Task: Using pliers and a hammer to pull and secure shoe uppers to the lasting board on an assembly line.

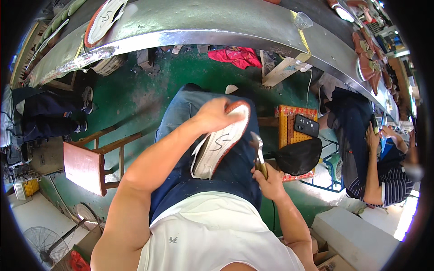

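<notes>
Your white cloth shirt point(212, 230): six o'clock. Centre: your left hand point(214, 114) clasps a white-bottomed, reddish-brown-edged shoe point(221, 147), apparently shaped but unfinished underneath. Four o'clock: your right hand point(268, 181) grips a steel-headed tool point(258, 152).

Right on the lap point(169, 131) sits the shoe point(221, 143), left hand point(212, 115) over its far end; just to its right comes the hand tool point(258, 153), in the right hand point(270, 180). Up ahead, the workbench point(203, 22) runs right across, another shoe point(103, 22) on it to the left, a cup point(304, 21) to the right, a cloth point(235, 57) below. Over on the left, a stool point(83, 167), a fan point(45, 246) behind it! Right side now: a seat point(287, 131) bears a phone point(306, 125), a bag point(298, 156) nearer, a co-worker point(355, 135) beyond.
</notes>
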A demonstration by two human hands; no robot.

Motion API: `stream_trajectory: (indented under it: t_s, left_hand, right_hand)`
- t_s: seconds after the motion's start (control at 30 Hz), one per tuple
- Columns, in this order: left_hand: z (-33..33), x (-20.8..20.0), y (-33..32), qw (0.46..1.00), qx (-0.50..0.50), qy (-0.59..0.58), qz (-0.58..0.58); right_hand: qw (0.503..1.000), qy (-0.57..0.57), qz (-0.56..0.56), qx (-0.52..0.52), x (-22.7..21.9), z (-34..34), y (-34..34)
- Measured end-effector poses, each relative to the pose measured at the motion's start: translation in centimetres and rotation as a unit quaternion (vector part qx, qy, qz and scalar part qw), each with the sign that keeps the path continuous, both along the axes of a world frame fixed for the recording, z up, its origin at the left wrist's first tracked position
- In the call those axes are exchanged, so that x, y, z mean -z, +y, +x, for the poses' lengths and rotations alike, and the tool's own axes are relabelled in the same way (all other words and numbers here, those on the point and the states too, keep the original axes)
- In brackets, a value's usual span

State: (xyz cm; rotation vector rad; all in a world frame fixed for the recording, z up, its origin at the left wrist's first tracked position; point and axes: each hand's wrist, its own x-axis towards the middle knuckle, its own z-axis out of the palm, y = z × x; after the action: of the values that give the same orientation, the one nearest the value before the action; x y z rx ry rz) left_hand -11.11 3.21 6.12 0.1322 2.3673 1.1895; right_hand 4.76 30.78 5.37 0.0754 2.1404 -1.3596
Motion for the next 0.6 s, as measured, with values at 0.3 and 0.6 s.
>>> stream_trajectory:
  t_s: [0.3, 0.6]
  left_hand:
    - [8.4, 3.6, -1.0, 0.991, -0.019, 0.117, -0.058]
    - [7.8, 6.7, -0.3, 0.975, -0.158, 0.135, 0.081]
  right_hand:
    - [0.962, 0.192, 0.075, -0.181, -0.3, -3.6, -1.1]
    - [0.939, -0.063, 0.142, -0.307, -6.2, -12.5, -3.0]
